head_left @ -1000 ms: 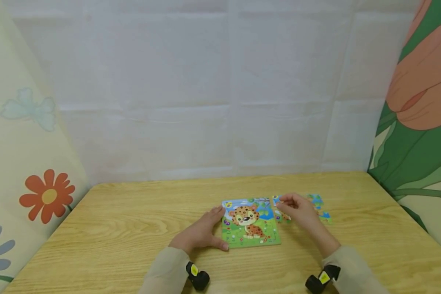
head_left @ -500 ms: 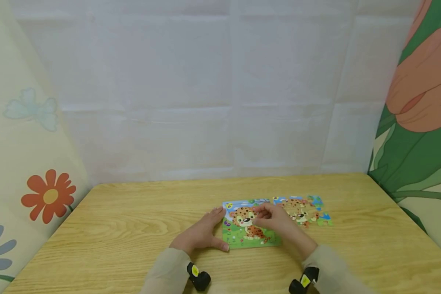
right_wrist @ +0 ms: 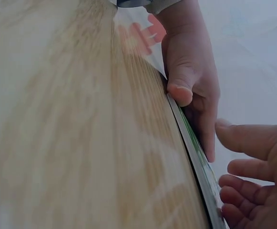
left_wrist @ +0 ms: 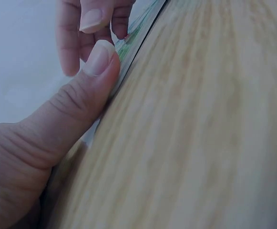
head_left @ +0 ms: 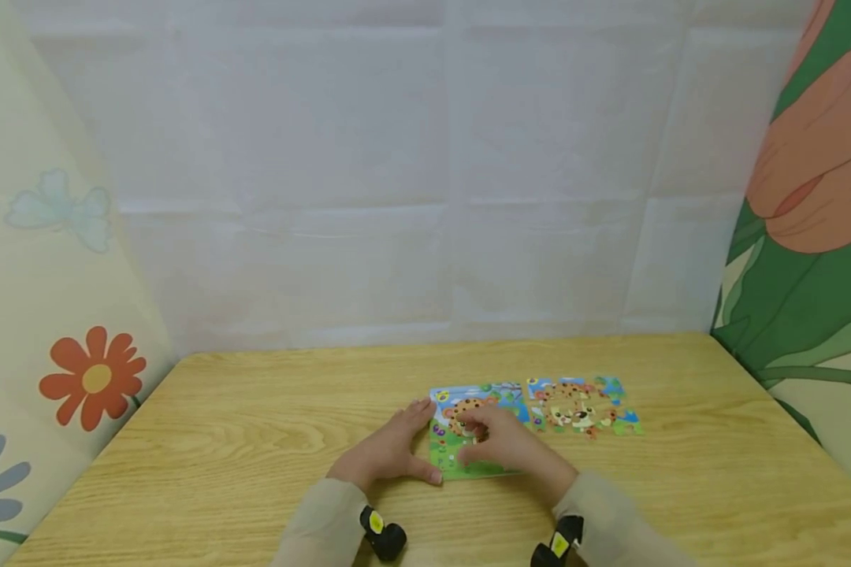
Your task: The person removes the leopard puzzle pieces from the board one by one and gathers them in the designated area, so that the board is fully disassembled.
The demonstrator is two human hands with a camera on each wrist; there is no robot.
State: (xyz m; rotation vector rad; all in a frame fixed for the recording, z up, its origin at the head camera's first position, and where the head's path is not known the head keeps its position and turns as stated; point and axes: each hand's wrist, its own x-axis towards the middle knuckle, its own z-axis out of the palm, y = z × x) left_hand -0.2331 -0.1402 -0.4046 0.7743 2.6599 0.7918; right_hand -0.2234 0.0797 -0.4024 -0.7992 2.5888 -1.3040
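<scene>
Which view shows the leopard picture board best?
The head view: it shows the leopard board face up, although the right hand hides part of it. The left wrist view catches only a thin green strip; the right wrist view shows its edge and a narrow sliver of the printed face.

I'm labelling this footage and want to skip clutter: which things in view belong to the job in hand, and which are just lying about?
Part of the job:
square blue-and-green board with a leopard picture
flat multicoloured leopard jigsaw pieces to its right

Just surroundings:
light-brown wood-grain table
creased white cloth backdrop
cream panel with a red-orange flower
green panel with pink tulips
</scene>
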